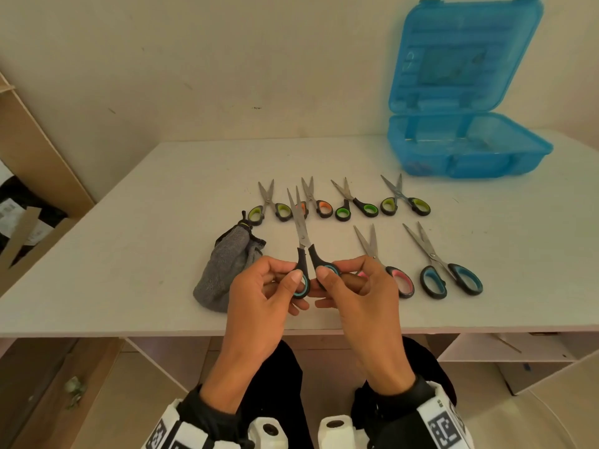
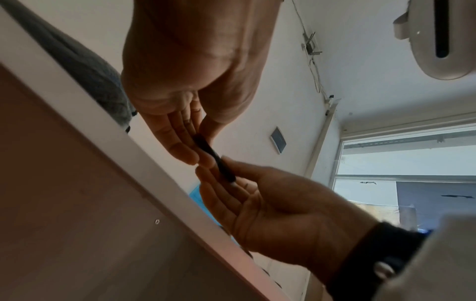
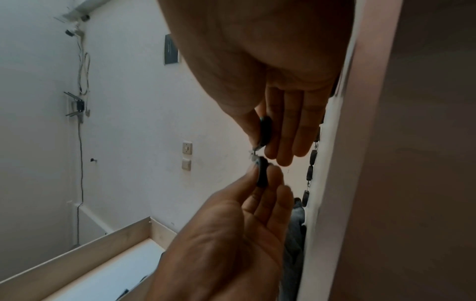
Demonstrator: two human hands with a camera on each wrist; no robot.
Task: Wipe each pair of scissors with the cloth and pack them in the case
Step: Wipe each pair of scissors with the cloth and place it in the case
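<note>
two bare hands meet at the lower centre of the frame: the left hand (image 1: 259, 296) pinches one black, blue-lined loop and the right hand (image 1: 363, 293) pinches the other loop of the steel scissors (image 1: 303, 241), blades pointing up and nearly together. a crumpled grey cloth (image 1: 223, 270) lies on the white table (image 1: 129, 254) left of centre. the open translucent blue plastic case (image 1: 466, 144) sits upper right.
</note>
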